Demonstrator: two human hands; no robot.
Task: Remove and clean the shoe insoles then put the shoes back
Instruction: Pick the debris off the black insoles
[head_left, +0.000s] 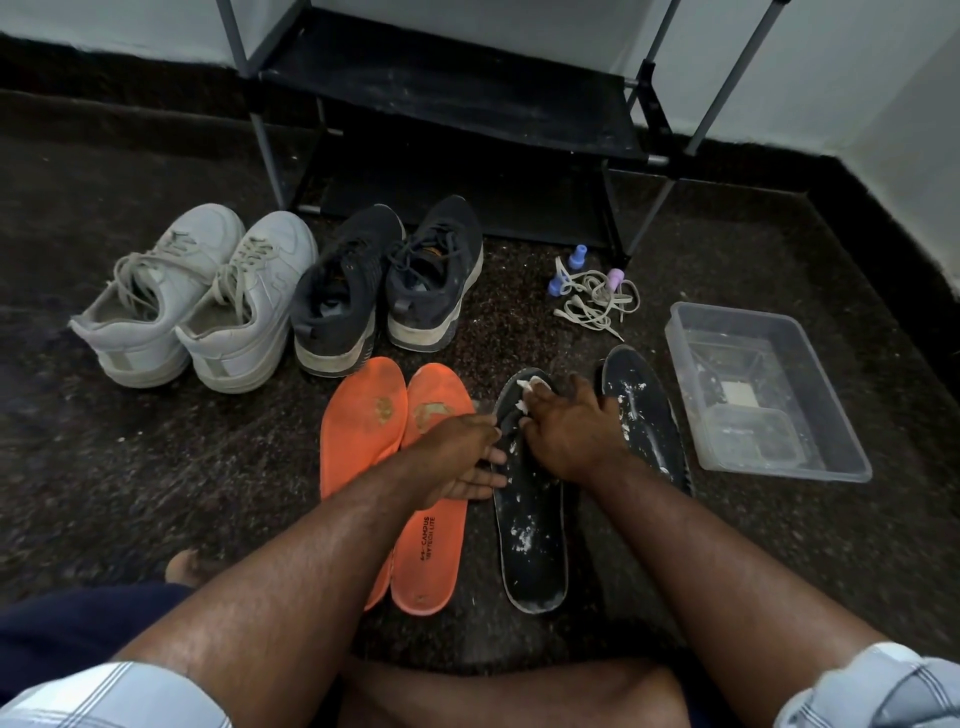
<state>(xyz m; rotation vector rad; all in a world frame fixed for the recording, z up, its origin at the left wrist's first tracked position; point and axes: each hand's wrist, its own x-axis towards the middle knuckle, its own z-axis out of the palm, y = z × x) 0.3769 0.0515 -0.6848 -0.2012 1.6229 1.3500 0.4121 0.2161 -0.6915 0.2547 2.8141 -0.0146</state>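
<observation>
Your right hand (566, 431) hides the middle of the black insole (530, 525) on the floor and pinches a small white wad (525, 397), hard to identify, against it. Your left hand (462, 462) presses its edge with straight fingers. White flecks cover both black insoles; two orange insoles (363, 415) and four shoes (249, 291) lie nearby.

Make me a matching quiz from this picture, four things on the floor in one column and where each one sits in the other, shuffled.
Things:
1. white sneakers
2. orange insoles
3. clear plastic tub
4. loose laces

Places:
A. far right, beside the black insoles
B. far left of the shoe row
C. in front of the rack's right leg, by the small caps
D. in front of the dark sneakers, under the left hand

Pairs: 1-B, 2-D, 3-A, 4-C
</observation>
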